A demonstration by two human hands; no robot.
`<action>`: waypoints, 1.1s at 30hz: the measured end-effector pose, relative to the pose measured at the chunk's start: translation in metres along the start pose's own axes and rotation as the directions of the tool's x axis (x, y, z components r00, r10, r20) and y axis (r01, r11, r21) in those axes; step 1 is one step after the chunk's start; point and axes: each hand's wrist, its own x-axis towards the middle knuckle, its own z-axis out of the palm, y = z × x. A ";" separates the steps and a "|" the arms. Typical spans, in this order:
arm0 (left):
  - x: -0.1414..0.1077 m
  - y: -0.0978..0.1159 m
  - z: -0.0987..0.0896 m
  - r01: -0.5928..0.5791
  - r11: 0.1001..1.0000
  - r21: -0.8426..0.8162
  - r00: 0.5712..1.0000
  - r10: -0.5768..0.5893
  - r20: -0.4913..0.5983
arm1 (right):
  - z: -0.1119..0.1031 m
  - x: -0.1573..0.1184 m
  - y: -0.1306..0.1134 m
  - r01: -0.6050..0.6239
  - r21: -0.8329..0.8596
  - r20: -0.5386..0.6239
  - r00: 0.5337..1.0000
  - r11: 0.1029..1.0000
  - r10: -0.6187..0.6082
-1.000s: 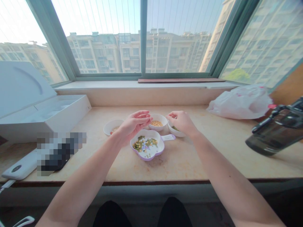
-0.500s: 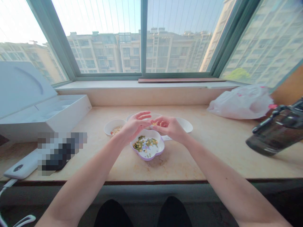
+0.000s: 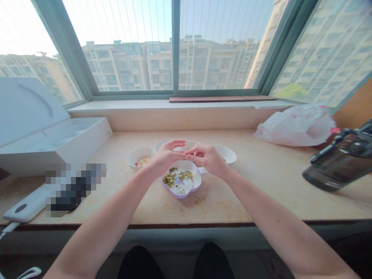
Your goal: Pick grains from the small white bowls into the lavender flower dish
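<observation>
My left hand (image 3: 167, 155) is over the back left of the purple-rimmed, flower-shaped bowl (image 3: 188, 190), palm turned up and fingers loosely stretched. Against its fingertips, my right hand (image 3: 207, 158) is pinched closed; anything between those fingers is too small or hidden to name. Green beans (image 3: 169, 179) and some yellowish pieces lie scattered in the flower-shaped bowl. Left of my hands stands a white bowl (image 3: 132, 158) of pale grains (image 3: 143, 160). Behind the hands are further white bowls, one of them (image 3: 229, 153) at the right, their contents mostly covered.
A white open box (image 3: 84, 135) sits at the left, with a white power bank (image 3: 27, 201) and a blurred dark object in front. To the right are a white plastic bag (image 3: 296, 126) and a dark, transparent jug (image 3: 334, 170). Windows rise behind the sill.
My right hand has shifted slightly, its fingers now meeting the left fingertips. The yellow pieces seen between the hands before are now hidden. The flower-shaped bowl stays in place.
</observation>
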 end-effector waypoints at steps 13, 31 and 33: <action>-0.006 0.012 -0.006 -0.114 0.767 0.631 0.991 0.137 0.013 | -0.002 -0.001 -0.004 0.062 -0.092 -0.002 0.998 0.994 -0.062; -0.013 -0.013 -0.019 -0.471 0.310 0.826 0.876 0.054 0.479 | -0.030 0.006 0.001 0.039 -0.446 -0.171 0.977 0.894 -0.128; -0.011 -0.013 -0.016 -0.429 0.304 0.851 0.896 0.021 0.444 | -0.042 0.009 0.004 -0.043 -0.536 -0.237 0.966 0.843 -0.102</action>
